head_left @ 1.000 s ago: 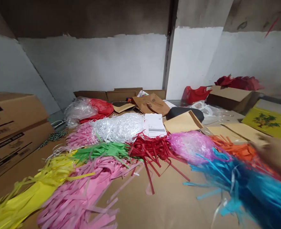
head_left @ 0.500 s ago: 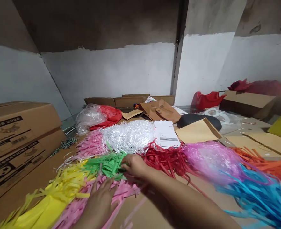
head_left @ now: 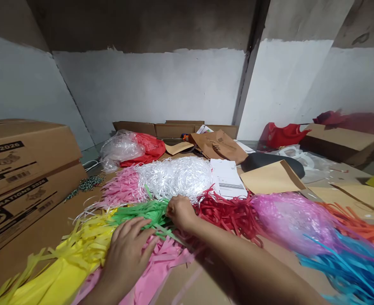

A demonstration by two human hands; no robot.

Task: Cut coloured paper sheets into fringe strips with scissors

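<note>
Right hand (head_left: 180, 212): I see fingers pinching green strips (head_left: 139, 212), which trail leftward from them.
Left hand (head_left: 126, 250): fingers spread flat on pink strips (head_left: 157, 271), nearer me.

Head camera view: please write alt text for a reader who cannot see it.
Two bare hands work on piles of coloured paper strips on brown cardboard: the right hand pinches green strips, and the left hand lies flat on pink strips.

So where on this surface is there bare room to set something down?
Bare brown cardboard shows below the pink strips, beside the right forearm, and at left between the stacked boxes and yellow strips. The middle, around both hands, is crowded with shredded piles; the back holds bags and envelopes.
</note>
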